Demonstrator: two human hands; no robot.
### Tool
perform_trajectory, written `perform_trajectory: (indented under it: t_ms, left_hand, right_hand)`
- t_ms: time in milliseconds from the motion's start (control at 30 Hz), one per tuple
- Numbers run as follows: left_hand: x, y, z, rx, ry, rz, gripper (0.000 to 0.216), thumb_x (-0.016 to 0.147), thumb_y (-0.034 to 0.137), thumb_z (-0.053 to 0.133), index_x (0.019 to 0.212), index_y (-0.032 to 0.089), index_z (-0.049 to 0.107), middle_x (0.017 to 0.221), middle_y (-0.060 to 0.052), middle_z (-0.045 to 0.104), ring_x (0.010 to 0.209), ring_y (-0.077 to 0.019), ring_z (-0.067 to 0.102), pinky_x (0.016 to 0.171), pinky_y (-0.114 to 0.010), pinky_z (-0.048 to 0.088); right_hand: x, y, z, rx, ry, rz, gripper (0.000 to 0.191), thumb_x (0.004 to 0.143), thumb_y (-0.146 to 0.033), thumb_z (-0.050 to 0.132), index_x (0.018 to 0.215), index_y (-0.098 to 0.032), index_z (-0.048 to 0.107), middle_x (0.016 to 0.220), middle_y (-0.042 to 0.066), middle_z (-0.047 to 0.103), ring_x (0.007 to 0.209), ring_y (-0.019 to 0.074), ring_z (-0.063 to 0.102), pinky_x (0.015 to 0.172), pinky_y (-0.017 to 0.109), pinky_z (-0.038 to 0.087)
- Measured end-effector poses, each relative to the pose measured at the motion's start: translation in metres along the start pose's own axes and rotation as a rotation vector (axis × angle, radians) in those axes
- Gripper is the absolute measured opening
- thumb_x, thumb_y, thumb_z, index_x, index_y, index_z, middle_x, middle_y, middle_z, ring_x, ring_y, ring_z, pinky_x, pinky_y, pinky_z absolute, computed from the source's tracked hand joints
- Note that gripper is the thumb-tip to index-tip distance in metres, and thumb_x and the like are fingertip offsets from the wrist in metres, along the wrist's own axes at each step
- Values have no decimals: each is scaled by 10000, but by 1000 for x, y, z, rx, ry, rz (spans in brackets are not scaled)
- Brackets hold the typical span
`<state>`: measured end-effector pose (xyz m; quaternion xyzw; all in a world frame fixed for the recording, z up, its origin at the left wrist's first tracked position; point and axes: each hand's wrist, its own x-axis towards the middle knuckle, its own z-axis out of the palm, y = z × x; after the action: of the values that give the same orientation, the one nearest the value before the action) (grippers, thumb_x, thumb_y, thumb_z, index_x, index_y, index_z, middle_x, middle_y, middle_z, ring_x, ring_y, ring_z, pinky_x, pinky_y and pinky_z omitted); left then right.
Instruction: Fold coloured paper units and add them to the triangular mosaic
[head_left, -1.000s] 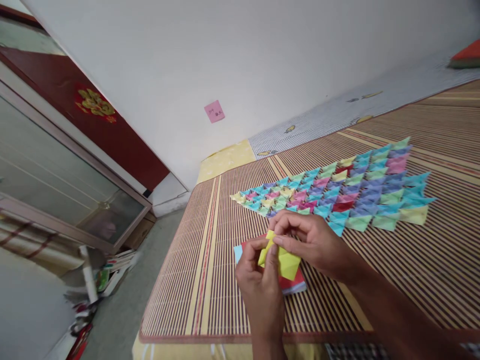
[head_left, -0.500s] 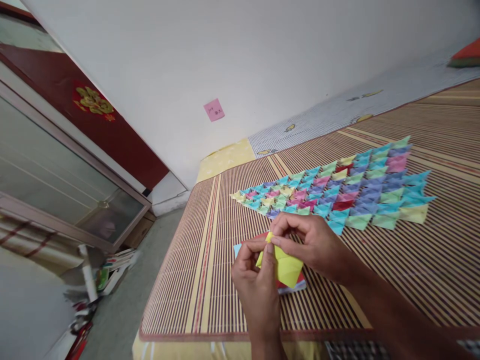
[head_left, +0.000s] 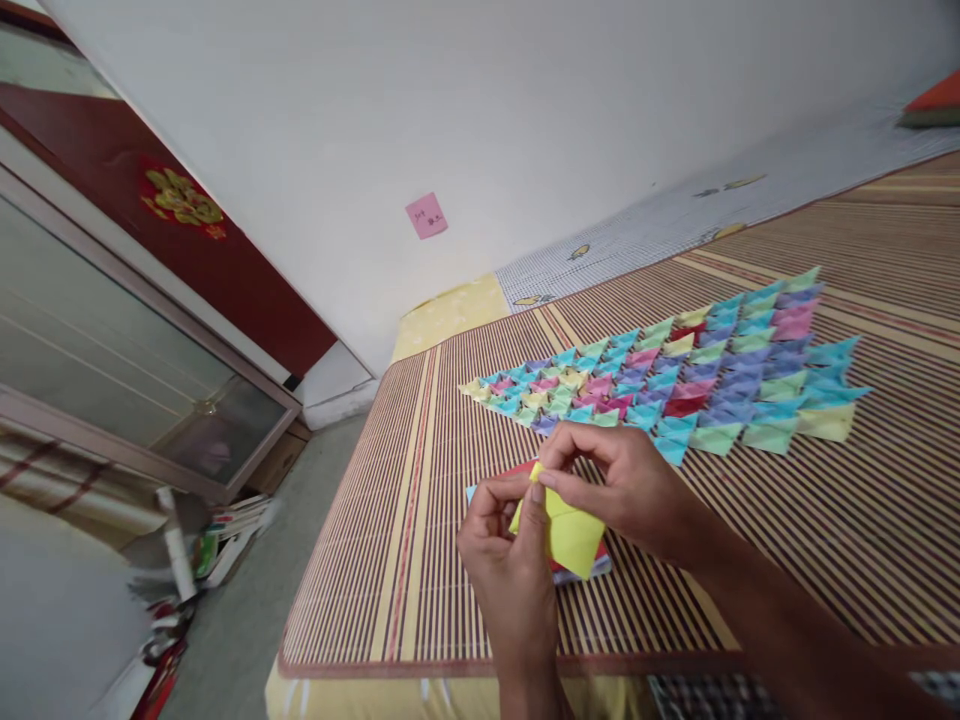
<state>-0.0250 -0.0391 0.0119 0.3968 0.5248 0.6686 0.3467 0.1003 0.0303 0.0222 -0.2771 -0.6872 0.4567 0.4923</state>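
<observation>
A folded piece of yellow paper (head_left: 574, 538) is held up between both hands, its wide end hanging down and its narrow tip at the top. My left hand (head_left: 510, 545) pinches it from the left, thumb in front. My right hand (head_left: 619, 480) grips the narrow tip between thumb and fingers. Beneath them lies a stack of coloured paper (head_left: 600, 568), red on top, mostly hidden by the hands. Just beyond my right hand, many folded paper pieces (head_left: 705, 380) in blue, green, pink, purple and yellow lie in a triangle of overlapping rows.
A striped mat (head_left: 375, 560) covers the bed, with its edge near me. A pink note (head_left: 426, 215) sticks to the white wall. On the left are a glass-panelled door (head_left: 135, 330) and clutter on the floor (head_left: 232, 540). An orange item (head_left: 934, 100) lies at the far right.
Both hands keep their pinch on the yellow paper, with only a slight shift of fingers and paper. The whole view has moved a little; the rows of folded pieces look unchanged.
</observation>
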Motion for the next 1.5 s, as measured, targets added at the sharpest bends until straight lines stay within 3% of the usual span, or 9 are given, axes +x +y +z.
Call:
perform_trajectory:
  t_ms: [533,733,867,1033,1200,1333,1433,1500]
  left_hand:
    - [-2,-1,7,4,69,18,233,801,353,801,824,163,669,842,-77,751,794,-211,730,692,-292,585]
    - [1,-2,3,24,44,17,247,804,345,808,868,173,642,803,-49,726,765,-188,712,670,-269,579]
    - [3,1,0,5,-58,-51,228,797,319,807,917,169,683,829,-47,733,755,-176,701,665,-258,563]
    - [7,-2,-7,45,-198,-162,249,772,363,822,745,149,698,621,-4,638,549,-114,561,534,-222,466]
    - [9,-8,-11,-36,-261,-248,274,762,383,833,752,136,715,636,-10,637,540,-97,526,523,-212,428]
    - [10,-12,-13,-115,-222,-228,252,769,360,836,781,131,730,662,-22,669,577,-112,579,560,-217,467]
    - [11,-13,-13,-216,-107,-201,233,757,333,849,819,142,730,703,-28,702,613,-130,635,608,-236,518]
    - [12,-13,-13,-272,-12,-203,251,721,321,875,797,150,707,703,-23,707,595,-131,649,602,-241,532]
  right_hand:
    - [0,1,1,-58,40,-20,92,833,-195,650,742,-194,638,724,-2,679,674,148,605,606,269,459]
    - [-1,7,3,-62,83,-15,85,797,-151,669,843,-196,614,776,-10,652,736,154,616,680,277,490]
    - [1,6,2,-31,47,9,156,789,-116,641,916,-199,604,808,-11,664,767,158,631,709,285,503]
    - [1,-1,-2,-26,-97,78,162,781,-89,625,897,-203,622,773,-25,652,719,139,604,636,254,478]
    - [0,-2,-5,-12,-129,90,163,776,-96,636,903,-197,636,772,-24,650,730,137,608,670,255,486]
    - [2,3,-1,25,-63,94,218,759,-147,684,972,-188,653,859,10,688,796,164,629,737,287,505]
    - [3,10,2,52,-7,134,325,725,-238,781,1025,-187,666,961,38,694,863,188,626,763,304,508]
    - [4,13,3,123,-48,190,299,728,-308,808,959,-176,672,894,33,678,805,179,606,696,287,495]
